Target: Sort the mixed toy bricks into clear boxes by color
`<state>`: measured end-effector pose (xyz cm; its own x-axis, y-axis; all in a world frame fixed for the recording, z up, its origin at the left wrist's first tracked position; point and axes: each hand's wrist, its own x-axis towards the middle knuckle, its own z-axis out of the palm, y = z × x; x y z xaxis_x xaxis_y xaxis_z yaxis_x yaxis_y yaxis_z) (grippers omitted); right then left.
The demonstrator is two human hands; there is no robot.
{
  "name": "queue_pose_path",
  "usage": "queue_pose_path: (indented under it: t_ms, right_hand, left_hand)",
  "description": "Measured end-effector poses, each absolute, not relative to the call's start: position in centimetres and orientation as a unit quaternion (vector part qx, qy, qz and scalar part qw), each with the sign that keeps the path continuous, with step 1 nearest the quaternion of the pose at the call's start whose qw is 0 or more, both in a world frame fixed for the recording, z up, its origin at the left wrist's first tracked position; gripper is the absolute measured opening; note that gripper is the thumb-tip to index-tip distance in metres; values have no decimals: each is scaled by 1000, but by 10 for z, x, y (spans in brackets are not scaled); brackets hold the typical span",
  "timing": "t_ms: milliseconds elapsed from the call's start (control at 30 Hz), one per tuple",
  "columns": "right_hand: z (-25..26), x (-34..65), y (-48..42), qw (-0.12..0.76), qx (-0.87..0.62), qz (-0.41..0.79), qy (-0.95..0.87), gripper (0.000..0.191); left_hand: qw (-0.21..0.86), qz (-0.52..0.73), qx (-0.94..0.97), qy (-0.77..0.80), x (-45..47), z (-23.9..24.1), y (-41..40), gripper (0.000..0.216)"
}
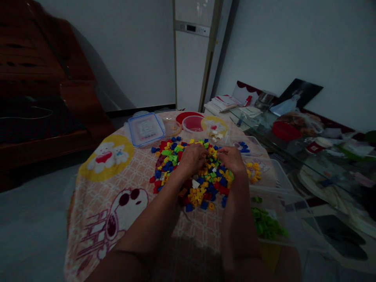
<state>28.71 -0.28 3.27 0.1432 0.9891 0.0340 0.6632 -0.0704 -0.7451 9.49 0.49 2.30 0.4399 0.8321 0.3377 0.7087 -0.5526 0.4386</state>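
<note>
A heap of small toy building bricks (202,182) in red, blue, yellow and green lies on the cloth-covered table. My left hand (194,156) is over the middle of the heap, its fingers curled together. Close by on the right, my right hand (233,158) has its fingers bent inward in a pinch above the bricks. Whatever sits in either hand is hidden or too small to make out. Clear plastic boxes stand to the right: one holds green bricks (266,223), another yellow bricks (253,171), and the farthest blue bricks (243,147).
A blue-rimmed lid (147,129) and a pink-rimmed round tub (193,124) lie at the table's far side, near white bricks (216,135). Right of the table, a glass-topped table (264,127) carries papers, a red bowl (286,130) and a cup. A wooden bench (79,94) stands left.
</note>
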Motion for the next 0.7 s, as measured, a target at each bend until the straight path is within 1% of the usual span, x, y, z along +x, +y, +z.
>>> queue_pose_path:
  t_ms: [133,233,467,567,700]
  right_hand:
    - [33,286,-2,315,-674,236,-625,17]
    - [32,287,-1,308,-672,234,-631,20]
    - [27,290,1,312,-666,229,-638,22]
    - [28,290,1,318,-659,218,-646,22]
    - [31,289,-1,314,-660,215,-648,22]
  left_hand:
    - [127,214,877,411,109,25,-6,18]
    - [103,177,893,401,122,21,-15,13]
    - [88,130,880,448,128,20,-17,17]
    - [82,114,883,448,126,21,-16,16]
    - [71,111,888,442,125,18,-16,20]
